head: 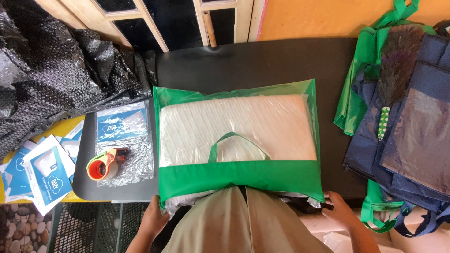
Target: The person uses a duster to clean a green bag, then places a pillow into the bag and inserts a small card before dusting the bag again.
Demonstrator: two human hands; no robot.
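Hands (154, 216) gripping pillow bag (239, 178) corners

Small packing workshop: crumpled black bubble wrap (51, 70), orange tape dispenser (104, 165), stacked blue-and-white printed leaflets (40, 173), heaped navy and green fabric bags (412, 140).

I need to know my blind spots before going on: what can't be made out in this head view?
- Near edge of the green fabric bag with clear plastic window: hidden by the person's beige clothing.
- Left hand fingertips: tucked under the bag's corner.
- Right hand: fingertips hidden by crumpled plastic at the bag's corner.
- Dark blue fabric bags: cut off by the right edge.
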